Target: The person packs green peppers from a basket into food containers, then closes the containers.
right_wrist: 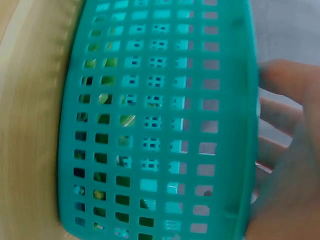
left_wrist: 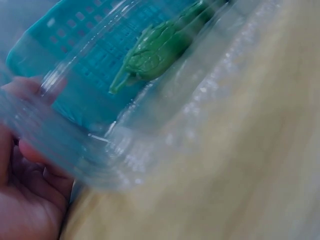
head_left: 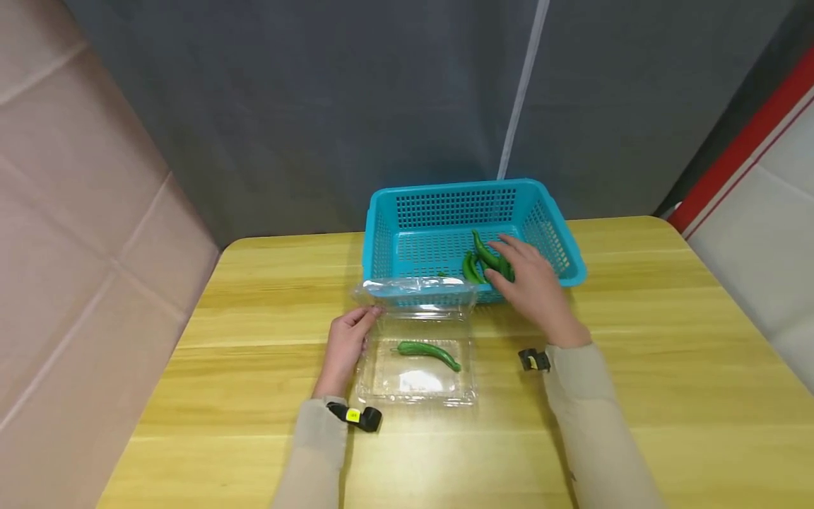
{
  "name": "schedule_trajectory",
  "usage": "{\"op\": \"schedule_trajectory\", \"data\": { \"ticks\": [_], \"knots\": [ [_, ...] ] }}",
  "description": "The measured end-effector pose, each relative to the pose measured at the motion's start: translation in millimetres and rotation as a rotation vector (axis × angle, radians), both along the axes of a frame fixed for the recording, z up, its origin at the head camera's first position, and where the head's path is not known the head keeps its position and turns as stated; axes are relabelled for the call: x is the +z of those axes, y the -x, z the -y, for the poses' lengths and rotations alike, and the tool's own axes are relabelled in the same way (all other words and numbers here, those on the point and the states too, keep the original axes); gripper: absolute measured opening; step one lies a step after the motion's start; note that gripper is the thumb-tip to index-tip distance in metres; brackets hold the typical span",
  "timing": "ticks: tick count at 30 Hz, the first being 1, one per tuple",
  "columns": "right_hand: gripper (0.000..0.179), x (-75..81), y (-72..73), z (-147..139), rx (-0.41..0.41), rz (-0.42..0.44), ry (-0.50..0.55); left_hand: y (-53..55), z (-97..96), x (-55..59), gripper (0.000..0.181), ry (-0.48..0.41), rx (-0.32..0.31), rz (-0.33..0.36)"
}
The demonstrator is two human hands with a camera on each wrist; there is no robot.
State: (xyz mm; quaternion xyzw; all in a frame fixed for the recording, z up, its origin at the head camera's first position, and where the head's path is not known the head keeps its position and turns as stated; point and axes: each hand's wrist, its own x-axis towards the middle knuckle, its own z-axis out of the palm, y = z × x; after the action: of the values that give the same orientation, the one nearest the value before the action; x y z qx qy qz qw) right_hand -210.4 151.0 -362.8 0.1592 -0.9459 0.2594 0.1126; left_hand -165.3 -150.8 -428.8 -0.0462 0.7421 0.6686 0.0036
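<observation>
My left hand (head_left: 345,345) pinches the left edge of a clear plastic clamshell box (head_left: 389,386), whose lid is raised and leans against the basket's front. One long green pepper (head_left: 427,349) lies in the box, stem to the left. In the left wrist view, the thumb and fingers (left_wrist: 37,150) hold the clear wall, with the pepper (left_wrist: 157,52) beyond. Over the right front of the blue basket (head_left: 445,189) is my right hand (head_left: 533,288), fingers spread just above several green peppers (head_left: 470,267). The right wrist view shows those fingers (right_wrist: 285,82) beyond the basket rim.
The basket stands at the back of the wooden table (head_left: 267,339), close to a dark grey cloth wall (head_left: 305,127). A pale padded wall (head_left: 95,233) borders the left side. At the right is a white panel (head_left: 776,212) with a red strip.
</observation>
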Motion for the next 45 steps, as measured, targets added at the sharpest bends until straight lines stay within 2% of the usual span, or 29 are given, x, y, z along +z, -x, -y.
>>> {"op": "schedule_trajectory", "data": {
  "ticks": [8, 15, 23, 32, 38, 45],
  "knots": [
    [0.053, 4.3, 14.8, -6, -0.006, 0.122, -0.107, 0.2, -0.5, 0.0, 0.027, -0.001, -0.005, -0.016],
    [0.056, 9.0, 26.0, -9, -0.004, 0.288, -0.191, -0.7, 0.4, 0.0, 0.025, 0.002, -0.005, -0.027],
    [0.058, 13.6, 37.8, -15, 0.043, 0.463, -0.247, -1.7, -0.7, 2.4, 0.023, 0.012, -0.008, -0.023],
    [0.055, 15.9, 49.4, -19, 0.102, 0.534, -0.313, -2.9, 0.2, 2.4, 0.022, 0.016, -0.006, -0.022],
    [0.059, 16.4, 54.8, -21, 0.099, 0.572, -0.343, -2.8, 0.4, 2.9, 0.024, 0.027, -0.009, -0.027],
    [0.055, 14.8, 59.6, -23, 0.108, 0.544, -0.369, -4.2, 0.0, 3.5, 0.023, 0.033, -0.013, -0.023]
  ]
}}
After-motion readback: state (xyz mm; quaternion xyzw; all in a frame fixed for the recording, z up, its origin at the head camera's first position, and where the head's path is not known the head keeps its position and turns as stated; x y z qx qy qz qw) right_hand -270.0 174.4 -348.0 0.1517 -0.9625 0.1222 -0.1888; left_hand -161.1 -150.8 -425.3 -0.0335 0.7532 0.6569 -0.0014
